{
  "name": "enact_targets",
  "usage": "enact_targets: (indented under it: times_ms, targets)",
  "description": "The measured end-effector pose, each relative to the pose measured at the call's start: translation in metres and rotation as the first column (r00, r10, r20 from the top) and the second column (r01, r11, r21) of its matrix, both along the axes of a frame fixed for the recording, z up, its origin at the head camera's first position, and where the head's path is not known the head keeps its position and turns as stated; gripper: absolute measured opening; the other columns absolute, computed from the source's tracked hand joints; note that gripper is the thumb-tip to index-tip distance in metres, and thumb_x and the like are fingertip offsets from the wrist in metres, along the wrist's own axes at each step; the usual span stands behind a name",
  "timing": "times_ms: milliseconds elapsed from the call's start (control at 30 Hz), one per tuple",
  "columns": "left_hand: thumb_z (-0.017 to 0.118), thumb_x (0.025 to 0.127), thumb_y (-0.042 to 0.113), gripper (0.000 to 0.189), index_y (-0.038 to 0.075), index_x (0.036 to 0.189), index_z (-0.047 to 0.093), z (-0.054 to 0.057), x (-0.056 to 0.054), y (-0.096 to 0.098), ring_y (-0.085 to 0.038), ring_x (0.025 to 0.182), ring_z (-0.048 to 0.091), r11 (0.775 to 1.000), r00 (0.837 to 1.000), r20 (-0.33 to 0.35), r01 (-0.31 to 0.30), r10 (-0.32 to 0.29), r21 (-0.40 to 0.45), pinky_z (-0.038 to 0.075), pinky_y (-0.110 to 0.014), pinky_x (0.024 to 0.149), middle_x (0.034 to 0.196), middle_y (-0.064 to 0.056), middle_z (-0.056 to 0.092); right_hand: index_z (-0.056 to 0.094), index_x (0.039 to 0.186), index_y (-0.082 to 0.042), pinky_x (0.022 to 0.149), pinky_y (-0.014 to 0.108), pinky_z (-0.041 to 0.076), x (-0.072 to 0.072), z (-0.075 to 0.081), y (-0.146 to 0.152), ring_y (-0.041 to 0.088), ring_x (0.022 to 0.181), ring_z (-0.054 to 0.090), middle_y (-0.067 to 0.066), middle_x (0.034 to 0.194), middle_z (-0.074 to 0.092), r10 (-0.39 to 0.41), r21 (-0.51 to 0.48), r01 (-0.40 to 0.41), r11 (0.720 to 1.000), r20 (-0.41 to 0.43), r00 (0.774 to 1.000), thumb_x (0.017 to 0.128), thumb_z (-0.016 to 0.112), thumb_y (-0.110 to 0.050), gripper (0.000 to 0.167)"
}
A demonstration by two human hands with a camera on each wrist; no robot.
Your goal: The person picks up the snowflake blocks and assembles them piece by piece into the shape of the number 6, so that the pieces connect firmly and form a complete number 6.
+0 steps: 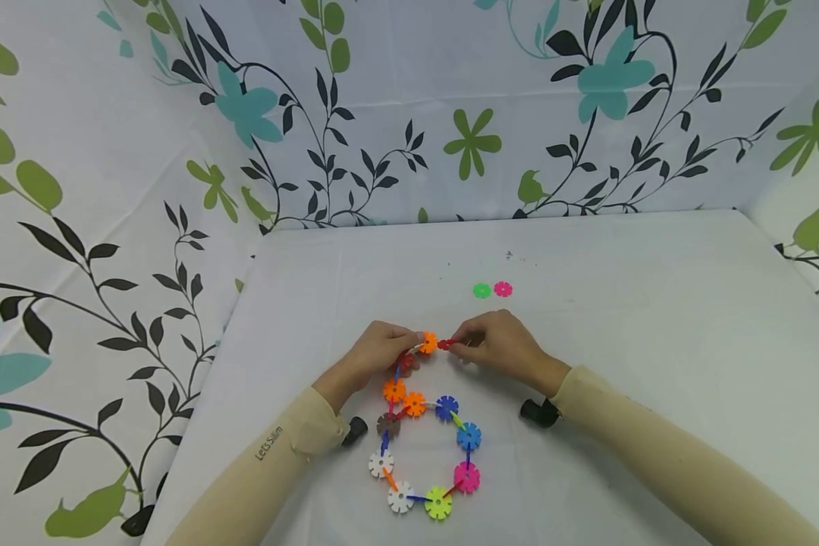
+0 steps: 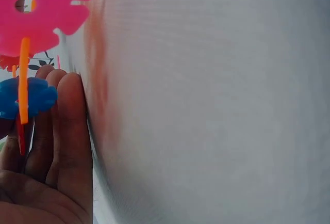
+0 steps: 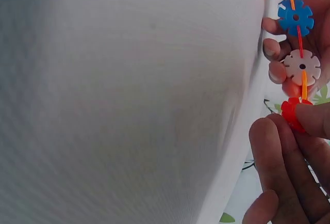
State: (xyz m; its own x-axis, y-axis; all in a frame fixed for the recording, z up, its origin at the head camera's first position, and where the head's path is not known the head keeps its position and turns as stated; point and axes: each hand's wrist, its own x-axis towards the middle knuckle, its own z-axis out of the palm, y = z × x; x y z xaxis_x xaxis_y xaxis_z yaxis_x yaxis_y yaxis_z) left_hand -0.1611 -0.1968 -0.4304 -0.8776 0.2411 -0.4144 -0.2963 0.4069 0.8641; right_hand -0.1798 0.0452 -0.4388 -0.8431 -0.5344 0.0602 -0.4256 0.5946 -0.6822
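Note:
Slotted snowflake discs form a chain, with a closed ring lying on the table: a brown disc [image 1: 388, 425], a pink disc [image 1: 467, 477], a yellow disc [image 1: 438, 503] and several others. The chain's far end rises to an orange disc [image 1: 428, 343], gripped there by my left hand [image 1: 371, 355]. In the right wrist view, that hand's fingers lie behind a blue disc [image 3: 295, 17] and a white disc [image 3: 302, 78]. My right hand [image 1: 503, 345] pinches a red disc [image 1: 444, 344] right beside the orange one. Whether their slots are engaged is hard to tell.
A loose green disc [image 1: 481, 290] and a loose pink disc [image 1: 503, 289] lie side by side beyond the hands. The white table [image 1: 655, 303] meets a leaf-patterned cloth [image 1: 396, 114] at the back and left. Black wrist devices [image 1: 539, 413] sit under both wrists.

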Motion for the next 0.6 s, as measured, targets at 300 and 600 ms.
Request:
enact_targets:
  times_ms: [300,600]
  targets:
    - [0.061,0.102,0.031,0.033,0.002,0.11,0.077,0.0014,0.0004,0.0028,-0.02,0.062,0.066,0.998,1.0,-0.002,-0.02,0.02,-0.056,0.054,-0.027,0.064,0.076,-0.01,0.072,0.081,0.095,-0.017,0.065,0.029,0.053,0.0039,0.0007,-0.0025,0.007,0.067,0.061,-0.017,0.068,0.065,-0.022,-0.043,0.021,0.999,-0.023,0.999,0.089,0.08,-0.024,0.009]
    - [0.059,0.104,0.03,0.033,0.002,0.109,0.077,0.003,0.0029,0.0062,-0.02,0.063,0.068,0.998,0.997,0.046,-0.053,0.054,-0.029,0.057,-0.028,0.067,0.077,-0.011,0.073,0.081,0.095,-0.017,0.072,0.027,0.057,0.0076,-0.0019,-0.0062,0.003,0.073,0.065,-0.015,0.081,0.072,-0.025,-0.055,0.021,0.998,-0.082,0.996,0.088,0.08,-0.021,0.008]
